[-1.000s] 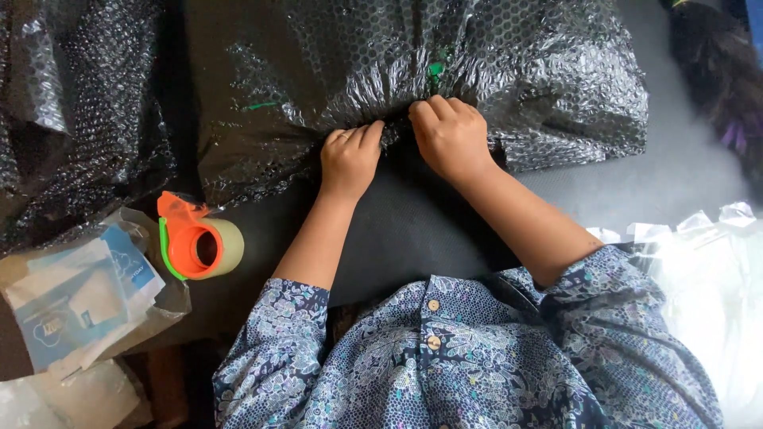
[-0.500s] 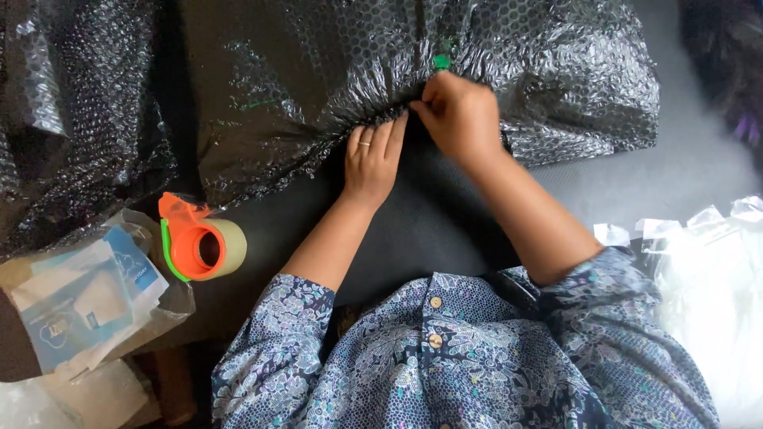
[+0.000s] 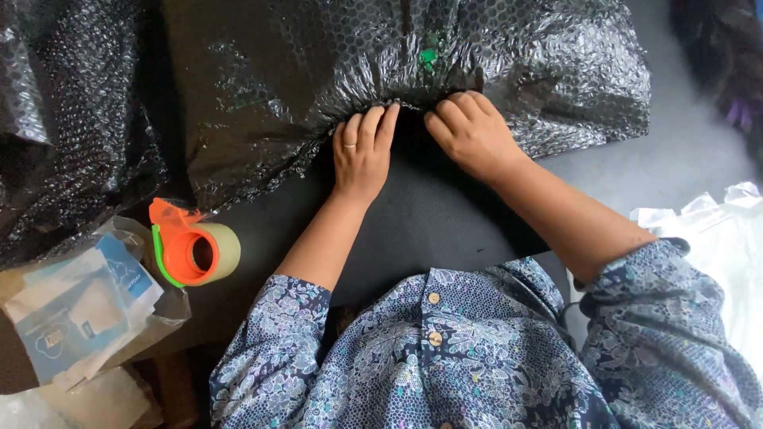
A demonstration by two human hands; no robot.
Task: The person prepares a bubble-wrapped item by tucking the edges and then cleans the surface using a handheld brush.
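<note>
- Bubble wrap, black and glossy, lies bunched over a bulky bundle at the far side of a dark table, its near edge gathered into tight pleats at the middle.
- Head view: the left hand lies palm down on the table, fingers held close together, their tips pressed against the gathered edge; a ring shows on one finger. The flat pose looks meant to pin the pleats so they do not spring loose.
- Beside it, the right hand is curled, knuckles up, fingertips tucked into the same fold; whether it pinches the film or only pushes it under cannot be told, since the tips are hidden.
- Both hands meet at one spot, nearly touching, which seems to be where the loose film is drawn together under the bundle.
- A small green mark sits on the wrap just beyond the hands.
- A tape dispenser, orange with a green blade guard and a pale roll, stands left of the left forearm, apart from it but near enough to grab.
- Clear packets with blue and white paper lie in a loose heap at the lower left.
- More black bubble film is piled at the far left; white plastic lies crumpled at the right edge.
</note>
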